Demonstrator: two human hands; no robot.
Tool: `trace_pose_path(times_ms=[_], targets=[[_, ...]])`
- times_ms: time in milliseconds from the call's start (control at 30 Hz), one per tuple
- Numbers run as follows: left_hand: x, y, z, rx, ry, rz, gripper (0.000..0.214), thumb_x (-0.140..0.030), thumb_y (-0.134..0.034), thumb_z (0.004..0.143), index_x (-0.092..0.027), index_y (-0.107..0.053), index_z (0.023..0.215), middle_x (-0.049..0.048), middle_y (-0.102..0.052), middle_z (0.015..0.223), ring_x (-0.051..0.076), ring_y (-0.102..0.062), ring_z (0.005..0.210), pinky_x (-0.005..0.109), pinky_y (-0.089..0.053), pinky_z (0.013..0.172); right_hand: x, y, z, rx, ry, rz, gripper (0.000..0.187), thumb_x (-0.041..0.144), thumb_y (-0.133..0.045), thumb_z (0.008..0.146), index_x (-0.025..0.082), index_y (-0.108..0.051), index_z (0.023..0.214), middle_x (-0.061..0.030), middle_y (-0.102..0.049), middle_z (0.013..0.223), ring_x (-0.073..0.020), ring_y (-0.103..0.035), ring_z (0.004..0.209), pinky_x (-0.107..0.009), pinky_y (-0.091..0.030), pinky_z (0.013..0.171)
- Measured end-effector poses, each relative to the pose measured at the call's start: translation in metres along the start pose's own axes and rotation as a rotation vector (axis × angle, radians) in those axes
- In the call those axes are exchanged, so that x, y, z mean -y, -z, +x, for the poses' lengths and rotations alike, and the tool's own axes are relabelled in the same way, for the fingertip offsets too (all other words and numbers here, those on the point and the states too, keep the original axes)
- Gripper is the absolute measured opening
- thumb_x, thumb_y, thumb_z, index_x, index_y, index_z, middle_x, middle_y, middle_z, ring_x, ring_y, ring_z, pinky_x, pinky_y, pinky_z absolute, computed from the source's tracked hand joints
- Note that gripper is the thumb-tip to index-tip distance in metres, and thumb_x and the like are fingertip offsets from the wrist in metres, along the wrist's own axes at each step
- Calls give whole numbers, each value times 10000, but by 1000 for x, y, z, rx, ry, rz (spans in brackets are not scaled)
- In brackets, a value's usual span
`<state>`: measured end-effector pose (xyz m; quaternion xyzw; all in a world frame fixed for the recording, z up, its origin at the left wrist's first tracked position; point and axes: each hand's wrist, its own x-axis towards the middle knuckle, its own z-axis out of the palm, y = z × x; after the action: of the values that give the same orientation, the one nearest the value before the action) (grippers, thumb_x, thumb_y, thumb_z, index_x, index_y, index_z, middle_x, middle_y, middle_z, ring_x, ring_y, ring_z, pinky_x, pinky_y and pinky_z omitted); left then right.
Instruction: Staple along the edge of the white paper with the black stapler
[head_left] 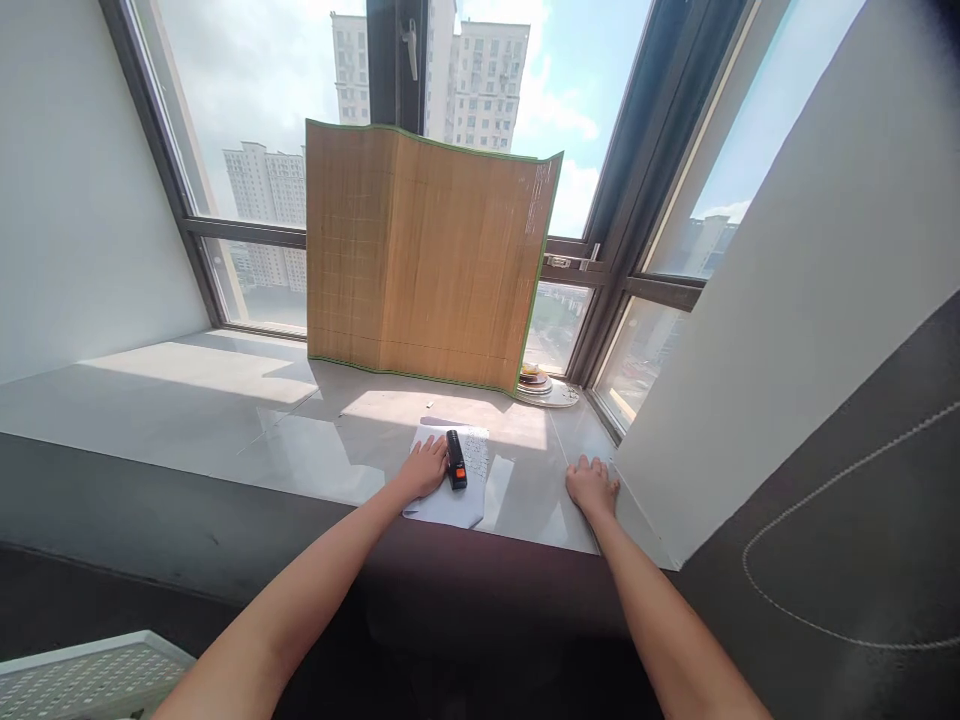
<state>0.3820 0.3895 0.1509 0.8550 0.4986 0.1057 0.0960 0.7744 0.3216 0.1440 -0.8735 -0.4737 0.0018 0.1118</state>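
Note:
On the window sill lie white sheets of paper point(442, 508), some of them covered with print. A black stapler point(456, 462) with an orange patch at its near end rests on top of them. My left hand point(424, 467) lies flat on the left part of the paper, its fingertips right beside the stapler. Farther right, my right hand point(592, 484) rests on the bare sill near the wall, fingers apart and holding nothing.
A bamboo mat point(427, 260) with green edging stands upright against the window. Stacked plates point(551, 391) sit by its lower right corner. A white wall point(757, 280) bounds the sill at right. A beaded cord point(780, 520) hangs there; a perforated white basket point(90, 670) is lower left.

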Motion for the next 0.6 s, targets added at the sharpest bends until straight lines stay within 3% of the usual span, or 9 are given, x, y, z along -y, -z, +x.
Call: trace_pose_path(times_ms=[133,267,433,500,600], targets=[[-47,-17,18,9,-16,15,621,-378,-203,1090,-151,-315,1657,144,-265,1743,363,-188,1625,579,-189,1298,-1,-1,0,-15,12,-9,614,365,-274,1058,123,-457,1592,-221,-344,1674,-334,-307,1563,-629,-227,1238],[-62,-20,30,2,-33,-15,609,-367,-220,1088,-148,-335,1645,140,-280,1738,360,-192,1625,576,-191,1300,0,-1,-1,-33,20,-3,605,355,-283,1054,114,-484,1571,-236,-357,1663,-346,-316,1558,-642,-239,1228],[-29,-2,28,-89,-33,-18,567,-418,-381,1055,-156,-489,1547,175,-387,1682,344,-291,1594,554,-259,1282,1,-3,0,-53,34,3,592,348,-295,1048,106,-511,1542,-248,-386,1641,-360,-328,1551,-651,-249,1215],[-9,4,19,-72,-60,-2,505,-387,-451,1024,-173,-583,1462,173,-458,1637,334,-370,1555,536,-300,1266,1,-4,1,-56,37,16,583,345,-309,1044,104,-523,1530,-253,-397,1632,-372,-338,1542,-666,-253,1205],[10,5,2,-97,-91,0,489,-346,-450,1019,-200,-583,1466,148,-478,1627,306,-409,1530,517,-309,1264,-1,-3,-1,-126,48,63,538,294,-351,1022,86,-584,1461,-279,-451,1575,-399,-374,1504,-664,-294,1177]])
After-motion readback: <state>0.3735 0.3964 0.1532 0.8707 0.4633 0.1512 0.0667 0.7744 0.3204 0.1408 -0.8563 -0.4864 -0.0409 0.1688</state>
